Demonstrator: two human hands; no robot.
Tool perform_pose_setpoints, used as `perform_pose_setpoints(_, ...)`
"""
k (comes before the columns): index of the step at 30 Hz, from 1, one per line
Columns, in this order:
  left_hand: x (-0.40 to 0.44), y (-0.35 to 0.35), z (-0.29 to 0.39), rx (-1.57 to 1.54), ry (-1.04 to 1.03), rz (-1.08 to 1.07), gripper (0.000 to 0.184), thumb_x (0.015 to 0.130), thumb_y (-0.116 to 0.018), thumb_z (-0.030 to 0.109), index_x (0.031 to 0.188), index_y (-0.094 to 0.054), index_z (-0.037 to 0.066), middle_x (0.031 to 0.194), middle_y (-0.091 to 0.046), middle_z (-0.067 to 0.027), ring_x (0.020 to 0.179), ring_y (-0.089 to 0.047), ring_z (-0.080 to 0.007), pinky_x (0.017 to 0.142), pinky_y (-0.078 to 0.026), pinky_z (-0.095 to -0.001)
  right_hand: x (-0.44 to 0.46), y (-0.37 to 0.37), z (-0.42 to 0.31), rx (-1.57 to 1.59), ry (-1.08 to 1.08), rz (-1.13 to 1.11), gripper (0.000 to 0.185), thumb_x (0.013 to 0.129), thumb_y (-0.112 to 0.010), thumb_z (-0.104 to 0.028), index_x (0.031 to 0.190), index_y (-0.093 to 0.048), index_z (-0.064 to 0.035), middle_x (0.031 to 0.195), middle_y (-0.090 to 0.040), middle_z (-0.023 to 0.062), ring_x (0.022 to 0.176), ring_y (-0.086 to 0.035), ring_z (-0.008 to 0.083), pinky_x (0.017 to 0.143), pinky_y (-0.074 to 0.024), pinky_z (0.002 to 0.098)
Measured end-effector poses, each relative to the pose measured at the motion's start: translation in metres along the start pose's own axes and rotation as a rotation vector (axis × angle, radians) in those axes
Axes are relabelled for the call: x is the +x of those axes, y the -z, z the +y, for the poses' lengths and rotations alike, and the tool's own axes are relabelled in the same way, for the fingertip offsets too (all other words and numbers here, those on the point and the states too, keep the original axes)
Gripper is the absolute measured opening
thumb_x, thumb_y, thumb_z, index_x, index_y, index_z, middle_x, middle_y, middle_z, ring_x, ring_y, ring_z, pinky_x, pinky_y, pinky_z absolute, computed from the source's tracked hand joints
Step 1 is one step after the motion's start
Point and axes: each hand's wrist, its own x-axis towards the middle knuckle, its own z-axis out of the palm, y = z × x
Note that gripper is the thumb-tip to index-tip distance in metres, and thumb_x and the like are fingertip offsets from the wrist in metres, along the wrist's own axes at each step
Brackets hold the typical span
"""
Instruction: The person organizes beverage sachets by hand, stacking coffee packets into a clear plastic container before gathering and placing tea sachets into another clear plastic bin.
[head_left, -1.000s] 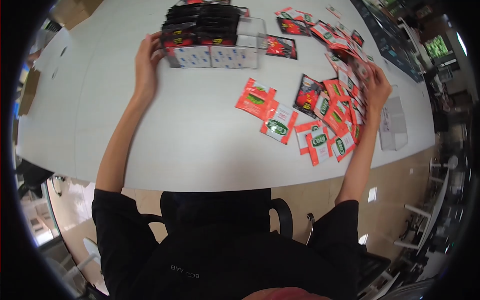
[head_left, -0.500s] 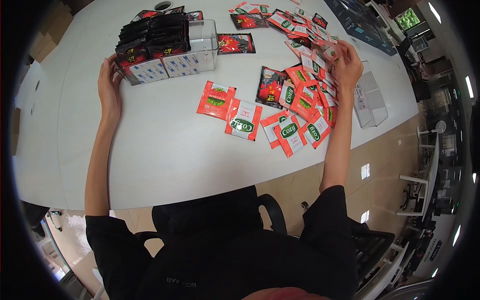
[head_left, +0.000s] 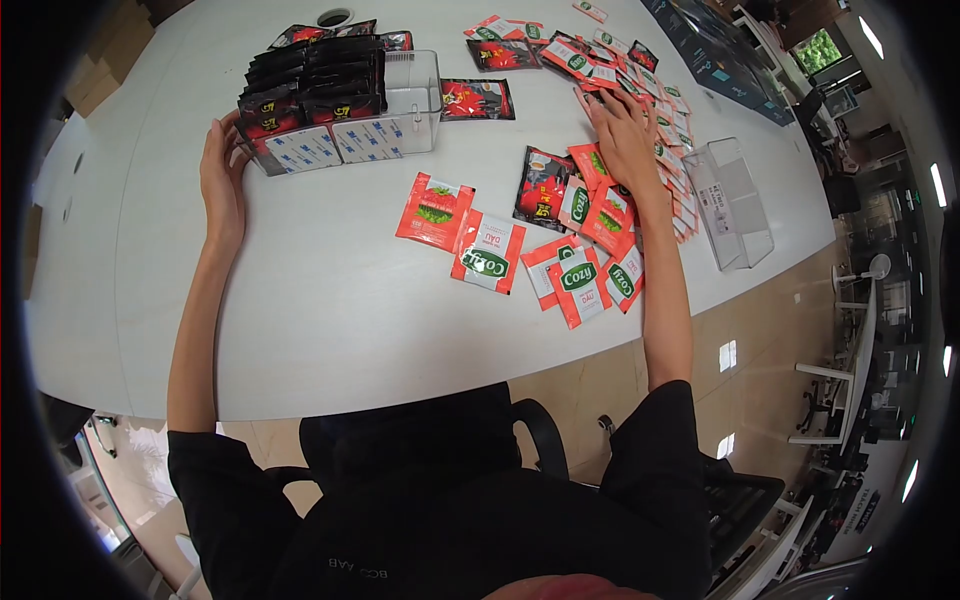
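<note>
A clear plastic box (head_left: 425, 100) holds upright rows of black coffee sachets (head_left: 315, 78). My left hand (head_left: 222, 180) rests against its left end, with the fingers extended along the corner. On the right lies a loose pile of red and white Cozy tea sachets (head_left: 668, 95), with some black ones mixed in. My right hand (head_left: 628, 145) is over this pile, palm down and fingers spread, touching the sachets; what lies under the fingers is partly hidden. A black and red coffee sachet (head_left: 545, 187) lies just left of that wrist.
Two tea sachets (head_left: 436, 210) lie mid-table, and more (head_left: 578, 285) lie nearer the front edge. An upended clear box (head_left: 735, 205) stands at the right edge. A dark printed carton (head_left: 715, 60) is behind the pile. A coffee sachet (head_left: 478, 99) lies beside the filled box.
My right hand has moved left across the pile, from its right side to its middle, and some tea sachets at the right have shifted. My left hand stays at the box.
</note>
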Motion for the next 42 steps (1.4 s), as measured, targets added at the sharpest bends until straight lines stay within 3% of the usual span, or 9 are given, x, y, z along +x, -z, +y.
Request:
perform_pose_setpoints(10,0.0,0.0,-0.001,-0.009,0.01,0.009,0.065,0.103,-0.038,0.051,0.137,-0.048,-0.003,0.128,-0.057,-0.0108,0.12,-0.049,-0.0169,0.11,-0.032,-0.0347,0.004,0.013,0.005,-0.112,-0.042,0.088,0.036,0.102,-0.046,-0.031,0.12,-0.066,-0.0065,0.129,-0.063,0.0049,0.131,-0.045,0.024,0.116,-0.0144,0.05)
perform_pose_setpoints(12,0.0,0.001,-0.002,-0.013,0.016,0.009,0.064,0.103,-0.038,0.051,0.137,-0.048,-0.003,0.128,-0.057,-0.0106,0.121,-0.049,-0.0169,0.11,-0.032,-0.0348,0.006,0.019,0.014,-0.03,-0.039,0.291,0.033,0.101,-0.049,-0.03,0.118,-0.067,-0.0073,0.125,-0.064,0.0056,0.128,-0.046,0.0278,0.116,-0.0154,0.05)
perform_pose_setpoints(18,0.0,0.001,-0.001,-0.004,-0.005,-0.004,0.063,0.103,-0.037,0.051,0.136,-0.048,-0.003,0.127,-0.057,-0.0099,0.119,-0.049,-0.0161,0.109,-0.033,-0.0352,0.008,0.06,-0.001,0.055,-0.123,0.445,0.024,0.092,-0.064,-0.018,0.115,-0.067,-0.0114,0.12,-0.064,0.0049,0.114,-0.052,0.0251,0.103,-0.0321,0.0433)
perform_pose_setpoints(23,0.001,0.001,-0.002,-0.027,-0.009,-0.024,0.064,0.103,-0.037,0.051,0.136,-0.048,-0.003,0.126,-0.057,-0.0101,0.119,-0.049,-0.0167,0.108,-0.033,-0.035,0.009,0.071,-0.02,0.513,-0.101,0.453,0.028,0.083,-0.072,-0.005,0.111,-0.066,-0.0081,0.104,-0.067,0.0065,0.088,-0.063,0.0197,0.084,-0.0468,0.0305)
perform_pose_setpoints(28,0.001,0.0,-0.002,-0.012,-0.015,-0.009,0.065,0.103,-0.037,0.051,0.136,-0.048,-0.003,0.127,-0.056,-0.0103,0.117,-0.049,-0.0166,0.107,-0.034,-0.0356,0.01,0.077,-0.055,0.734,-0.017,0.442,0.027,0.078,-0.075,0.0,0.103,-0.071,-0.0099,0.094,-0.071,0.0029,0.085,-0.062,0.0147,0.082,-0.0445,0.0302)
perform_pose_setpoints(30,0.0,0.0,-0.001,-0.003,-0.013,0.0,0.065,0.103,-0.037,0.052,0.136,-0.048,-0.004,0.127,-0.056,-0.0102,0.116,-0.049,-0.0164,0.107,-0.034,-0.0357,0.01,0.075,-0.055,0.61,0.237,0.322,0.024,0.075,-0.076,0.003,0.095,-0.074,-0.0107,0.092,-0.073,-0.0007,0.082,-0.056,0.0113,0.079,-0.0403,0.0286)
perform_pose_setpoints(34,0.003,0.002,-0.004,-0.009,-0.023,-0.022,0.064,0.103,-0.037,0.051,0.135,-0.049,-0.003,0.125,-0.058,-0.0099,0.116,-0.05,-0.0162,0.107,-0.034,-0.0359,0.009,0.076,-0.062,0.753,0.274,0.173,0.021,0.073,-0.076,0.003,0.087,-0.078,-0.0124,0.084,-0.073,-0.0036,0.081,-0.051,0.0107,0.079,-0.0365,0.0283)
perform_pose_setpoints(38,0.002,0.002,-0.004,-0.003,-0.018,-0.013,0.063,0.103,-0.038,0.051,0.135,-0.049,-0.003,0.123,-0.059,-0.0096,0.115,-0.05,-0.0162,0.107,-0.033,-0.0361,0.005,0.07,-0.058,0.984,0.116,0.059,0.017,0.074,-0.076,0.003,0.085,-0.078,-0.0093,0.083,-0.074,-0.0029,0.064,-0.05,0.0071,0.058,-0.0367,0.0227)
perform_pose_setpoints(42,0.001,0.002,-0.004,0.001,-0.028,-0.013,0.063,0.103,-0.038,0.051,0.135,-0.05,-0.003,0.124,-0.059,-0.0096,0.116,-0.05,-0.0163,0.108,-0.033,-0.0365,0.005,0.08,-0.068,0.83,0.179,0.133,0.012,0.074,-0.08,-0.003,0.084,-0.078,-0.0084,0.081,-0.073,-0.0024,0.055,-0.045,0.0046,0.047,-0.0308,0.0205)
